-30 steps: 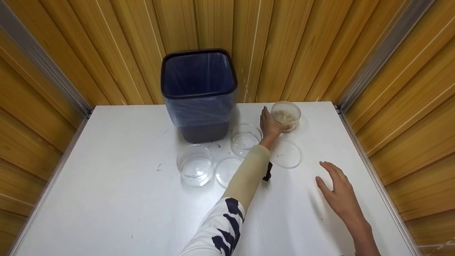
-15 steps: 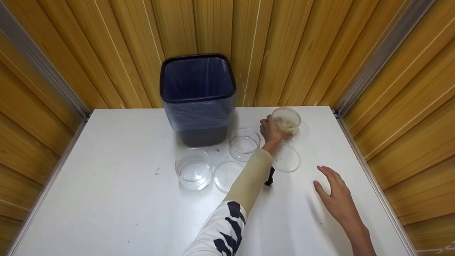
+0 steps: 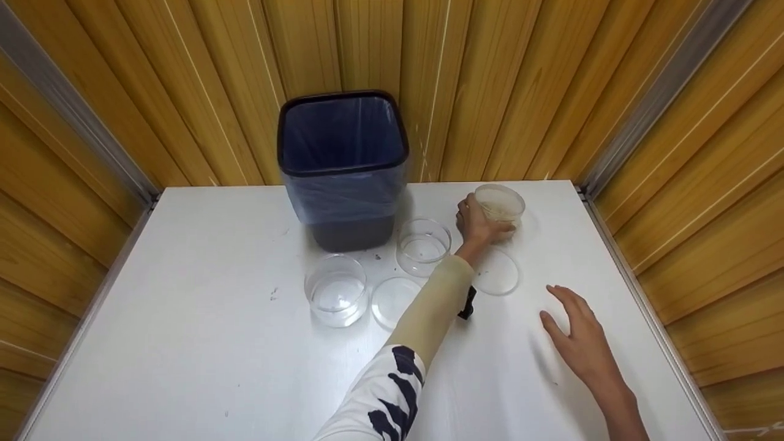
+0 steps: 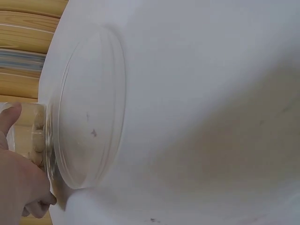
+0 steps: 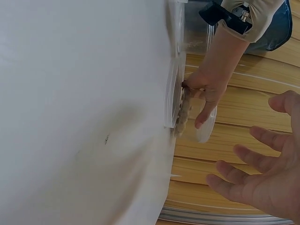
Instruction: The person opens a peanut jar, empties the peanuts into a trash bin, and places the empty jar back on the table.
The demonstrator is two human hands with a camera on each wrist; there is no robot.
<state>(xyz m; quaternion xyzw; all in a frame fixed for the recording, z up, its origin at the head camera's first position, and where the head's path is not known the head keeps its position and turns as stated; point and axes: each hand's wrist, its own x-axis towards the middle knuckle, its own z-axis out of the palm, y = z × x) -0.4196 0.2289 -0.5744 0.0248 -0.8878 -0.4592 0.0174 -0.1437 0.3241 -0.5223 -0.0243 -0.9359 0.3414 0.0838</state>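
Observation:
My left hand (image 3: 481, 226) reaches across to the back right and grips a clear round container (image 3: 501, 201) by its near left side. Pale beige bits lie at the bottom of this container, as the right wrist view shows. Its thumb (image 5: 205, 116) lies along the wall, while the other fingers are partly hidden behind it. A clear round lid (image 3: 497, 273) lies flat on the table just in front, and it fills much of the left wrist view (image 4: 91, 108). Over the right part of the table, my right hand (image 3: 579, 340) has its fingers spread and holds nothing.
A bin (image 3: 352, 229) with a blue liner stands at the back. Before it are two clear round containers, one nearer the bin (image 3: 422, 260) and one to the left (image 3: 337, 306), plus another clear lid (image 3: 392, 306) partly behind my left forearm. Wood-patterned walls surround the white table (image 3: 184, 337).
My left hand's fingers have gone from straight beside the container to curled round it. The container has shifted slightly to the right. My right hand has barely moved.

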